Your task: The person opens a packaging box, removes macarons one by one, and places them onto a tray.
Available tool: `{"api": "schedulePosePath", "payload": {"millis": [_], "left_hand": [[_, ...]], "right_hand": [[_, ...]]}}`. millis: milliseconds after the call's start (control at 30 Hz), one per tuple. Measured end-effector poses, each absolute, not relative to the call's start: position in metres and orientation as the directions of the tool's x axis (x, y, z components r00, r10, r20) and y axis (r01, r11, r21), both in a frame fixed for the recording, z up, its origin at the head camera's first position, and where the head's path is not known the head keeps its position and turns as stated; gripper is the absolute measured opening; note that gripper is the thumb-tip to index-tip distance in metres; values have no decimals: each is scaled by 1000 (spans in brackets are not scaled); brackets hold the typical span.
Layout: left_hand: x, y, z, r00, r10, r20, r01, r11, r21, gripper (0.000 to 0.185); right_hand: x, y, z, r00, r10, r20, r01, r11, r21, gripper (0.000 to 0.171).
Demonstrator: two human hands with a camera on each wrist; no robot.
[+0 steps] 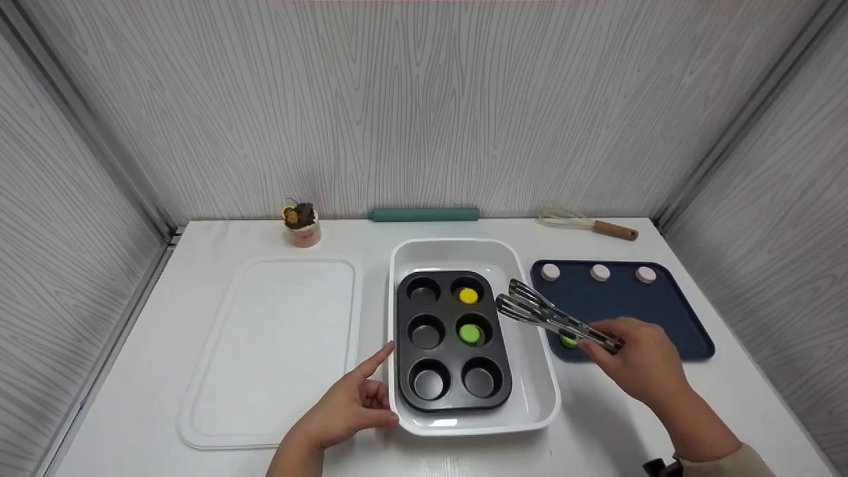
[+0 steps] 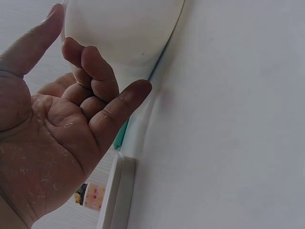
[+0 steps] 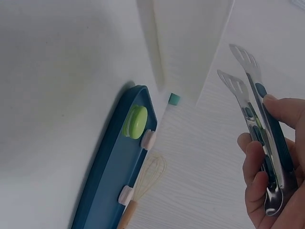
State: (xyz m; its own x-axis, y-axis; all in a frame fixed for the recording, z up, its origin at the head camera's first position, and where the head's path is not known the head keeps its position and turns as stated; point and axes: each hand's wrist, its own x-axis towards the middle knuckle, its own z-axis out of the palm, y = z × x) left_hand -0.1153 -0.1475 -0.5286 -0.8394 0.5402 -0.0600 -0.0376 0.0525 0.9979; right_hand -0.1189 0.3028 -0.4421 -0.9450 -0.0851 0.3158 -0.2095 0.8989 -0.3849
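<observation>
My right hand (image 1: 639, 354) grips metal tongs (image 1: 550, 317) near their closed end. The tongs' slotted tips are apart with nothing between them, over the right rim of a white basin (image 1: 530, 391). In the basin lies a dark muffin tin (image 1: 454, 382); its right column holds a yellow macaron (image 1: 468, 295) in the far cup and a green macaron (image 1: 470, 333) in the middle cup. My left hand (image 1: 348, 404) touches the basin's left wall with thumb and index finger extended, the other fingers bent. Another green macaron (image 3: 136, 122) sits on the blue tray (image 3: 107, 176), partly hidden behind the tongs in the head view.
Three pale pink macarons, one at the tray's middle (image 1: 600, 272), line its far edge. A white lid (image 1: 278, 344) lies left of the basin. Along the back wall are a potted dessert cup (image 1: 305, 234), a green rolling pin (image 1: 425, 214) and a whisk (image 1: 613, 229).
</observation>
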Motion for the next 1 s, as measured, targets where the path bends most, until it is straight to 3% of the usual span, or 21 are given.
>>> {"api": "schedulePosePath", "payload": {"millis": [1000], "left_hand": [[-115, -147, -529, -835, 548, -47, -30, 40, 999, 111]], "right_hand": [[-130, 264, -447, -957, -227, 179, -275, 908, -317, 15]]}}
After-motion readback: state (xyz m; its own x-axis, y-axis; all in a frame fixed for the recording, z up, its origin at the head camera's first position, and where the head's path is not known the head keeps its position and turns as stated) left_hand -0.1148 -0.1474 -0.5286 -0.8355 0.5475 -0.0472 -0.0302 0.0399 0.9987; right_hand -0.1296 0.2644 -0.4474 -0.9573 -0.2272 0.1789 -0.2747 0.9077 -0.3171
